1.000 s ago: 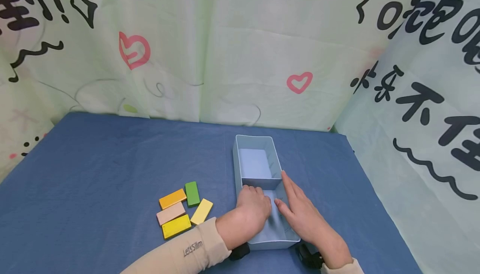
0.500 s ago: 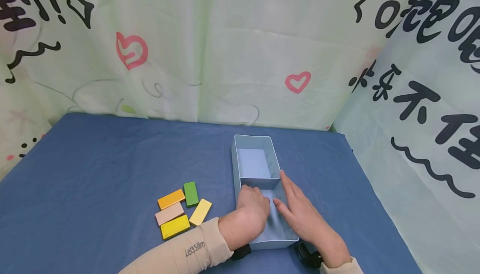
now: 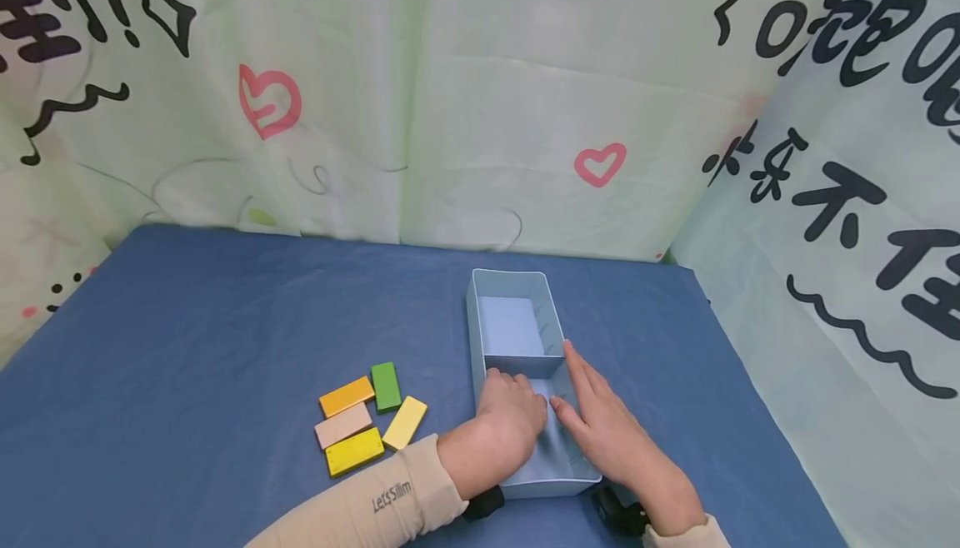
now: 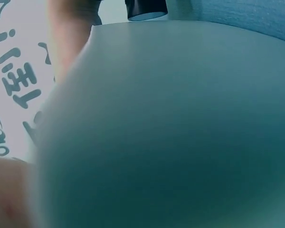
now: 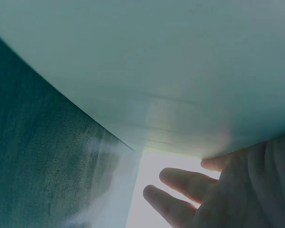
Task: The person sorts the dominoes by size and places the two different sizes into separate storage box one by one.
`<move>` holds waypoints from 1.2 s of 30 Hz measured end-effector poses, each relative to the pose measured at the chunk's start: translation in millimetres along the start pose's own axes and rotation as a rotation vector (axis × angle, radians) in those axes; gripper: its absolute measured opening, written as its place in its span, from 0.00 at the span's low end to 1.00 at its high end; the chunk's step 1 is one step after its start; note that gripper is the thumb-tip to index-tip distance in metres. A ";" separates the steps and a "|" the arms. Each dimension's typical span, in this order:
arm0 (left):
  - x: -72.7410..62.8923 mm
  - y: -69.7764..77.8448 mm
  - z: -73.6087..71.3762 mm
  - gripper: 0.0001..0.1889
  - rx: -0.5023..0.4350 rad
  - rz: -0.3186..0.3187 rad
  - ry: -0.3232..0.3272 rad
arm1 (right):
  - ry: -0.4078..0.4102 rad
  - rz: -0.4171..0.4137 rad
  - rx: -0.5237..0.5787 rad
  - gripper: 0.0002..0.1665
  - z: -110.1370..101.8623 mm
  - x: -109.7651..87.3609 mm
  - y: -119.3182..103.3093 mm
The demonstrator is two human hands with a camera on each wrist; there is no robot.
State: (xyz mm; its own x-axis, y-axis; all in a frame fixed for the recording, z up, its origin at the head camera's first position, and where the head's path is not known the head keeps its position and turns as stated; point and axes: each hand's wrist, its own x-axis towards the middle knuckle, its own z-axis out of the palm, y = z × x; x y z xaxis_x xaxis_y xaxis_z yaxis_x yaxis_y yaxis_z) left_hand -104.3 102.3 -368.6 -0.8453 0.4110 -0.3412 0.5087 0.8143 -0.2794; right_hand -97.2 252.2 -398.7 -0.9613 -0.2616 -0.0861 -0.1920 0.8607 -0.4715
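Note:
A light blue box (image 3: pixel 551 480) with two compartments stands on the blue cloth. My left hand (image 3: pixel 512 409) reaches into its near compartment, knuckles close to the divider (image 3: pixel 517 365). The back of that hand hides its fingers; I cannot tell whether they hold anything. My right hand (image 3: pixel 603 435) lies along the box's right side with straight fingers, the thumb over the rim. In the right wrist view, the straight fingers (image 5: pixel 187 183) show beside the box wall (image 5: pixel 171 80). The box wall (image 4: pixel 171 118) fills most of the left wrist view.
Left of the box lie several small blocks: a green block (image 3: pixel 386 388), an orange block (image 3: pixel 346 397), a pink block (image 3: pixel 342 425), a yellow block (image 3: pixel 355 452) and a pale yellow block (image 3: pixel 405 423). A printed curtain (image 3: pixel 480 98) hangs behind the blue cloth (image 3: pixel 225 365).

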 end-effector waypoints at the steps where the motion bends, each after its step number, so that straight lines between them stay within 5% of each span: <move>1: -0.2 0.0 0.0 0.24 0.002 -0.003 -0.001 | -0.001 0.002 0.000 0.44 -0.1 -0.1 0.1; 21: -5.9 0.8 -3.3 0.34 0.086 -0.060 -0.030 | -0.001 0.005 0.009 0.45 -1.0 -0.9 -0.4; 27: -12.2 -5.6 -2.6 0.24 0.048 -0.018 0.067 | -0.012 0.008 0.006 0.45 -2.6 -1.0 -0.7; 36: -31.7 -32.5 1.5 0.22 -0.016 0.100 0.296 | -0.023 0.004 0.012 0.44 -1.1 0.3 -0.5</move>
State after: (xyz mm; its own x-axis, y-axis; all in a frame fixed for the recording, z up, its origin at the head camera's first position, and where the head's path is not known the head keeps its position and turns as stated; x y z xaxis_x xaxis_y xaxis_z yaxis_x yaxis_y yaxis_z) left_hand -93.8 62.1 -350.1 -0.8032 0.5890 -0.0896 0.5911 0.7691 -0.2430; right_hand -97.6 252.2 -397.5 -0.9571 -0.2689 -0.1083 -0.1861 0.8565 -0.4814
